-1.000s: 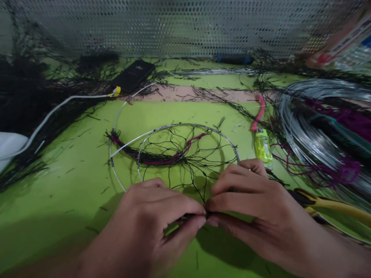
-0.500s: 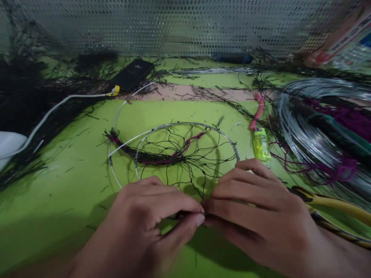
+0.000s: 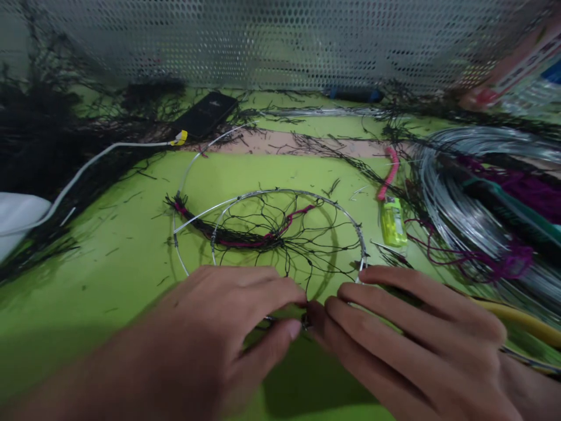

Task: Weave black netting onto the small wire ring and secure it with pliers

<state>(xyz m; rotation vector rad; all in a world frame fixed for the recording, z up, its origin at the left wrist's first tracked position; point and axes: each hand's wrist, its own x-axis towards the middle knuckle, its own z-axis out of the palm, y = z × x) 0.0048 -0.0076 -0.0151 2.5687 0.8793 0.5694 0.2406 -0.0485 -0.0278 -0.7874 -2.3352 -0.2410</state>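
A round wire hoop (image 3: 280, 189) with black netting (image 3: 263, 217) strung across it lies in front of me. The netting gathers at the middle into a dark bundle with a magenta cord (image 3: 289, 219), which runs left toward a second, looser wire loop (image 3: 187, 175). My left hand (image 3: 232, 327) pinches at the hoop's near rim, its thumb and index finger around a small dark knot. Against the same spot, my right hand (image 3: 407, 333) is closed on the rim, its other fingers resting along the right side. The fingers hide most of the near rim.
To the right lie a coil of wire (image 3: 438, 193), a yellow-green lighter (image 3: 393, 222), a pink cord piece (image 3: 388, 173) and yellow-handled pliers (image 3: 521, 318). A black phone (image 3: 208, 114), a white cable (image 3: 96, 164) and dark netting (image 3: 35, 134) are at left. A perforated metal panel (image 3: 263, 47) stands behind.
My left thumb and index finger have parted slightly, showing the dark knot. My right hand has shifted a little right and nearer, uncovering more of the hoop's right side. The view has moved slightly.
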